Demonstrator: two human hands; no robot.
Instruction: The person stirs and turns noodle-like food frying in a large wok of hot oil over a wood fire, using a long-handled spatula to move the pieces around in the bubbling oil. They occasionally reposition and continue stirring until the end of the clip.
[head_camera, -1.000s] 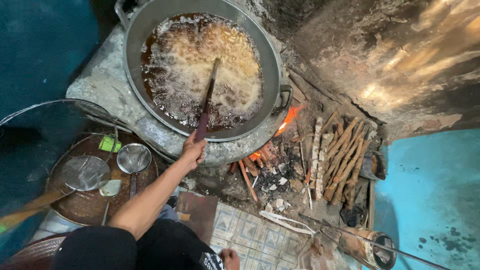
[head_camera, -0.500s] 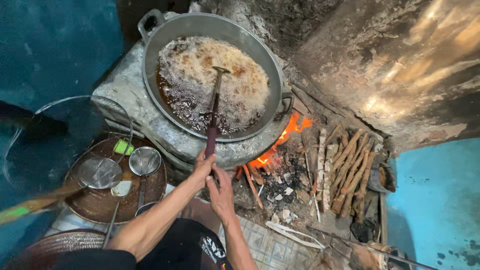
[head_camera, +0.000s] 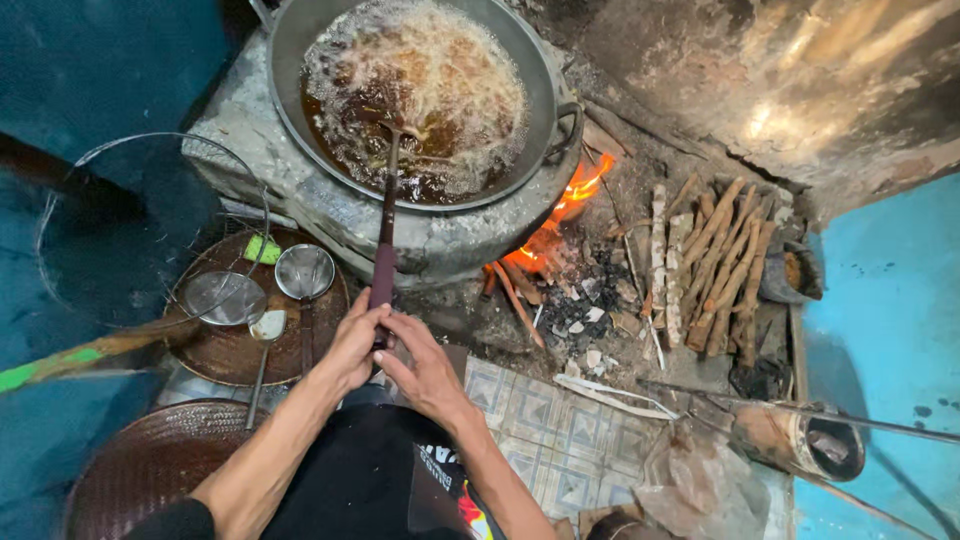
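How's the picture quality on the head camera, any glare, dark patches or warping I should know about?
Head view: sharp around both hands on the ladle handle; warm glare on the right wall; fire is overexposed; the left side is dark around the wire basket; wide-angle bending at the edges.

A long-handled stirring ladle (head_camera: 385, 235) with a dark maroon grip and thin metal shaft. Its near end sits between the fingers of both hands — the left hand (head_camera: 352, 345) wraps it from one side, the right hand (head_camera: 425, 368) closes on it from the other. From the fingers the shaft runs straight away and upward, tilted, until its far end dips below the foaming brown oil, well beyond the fingertips — that end is hidden by froth.
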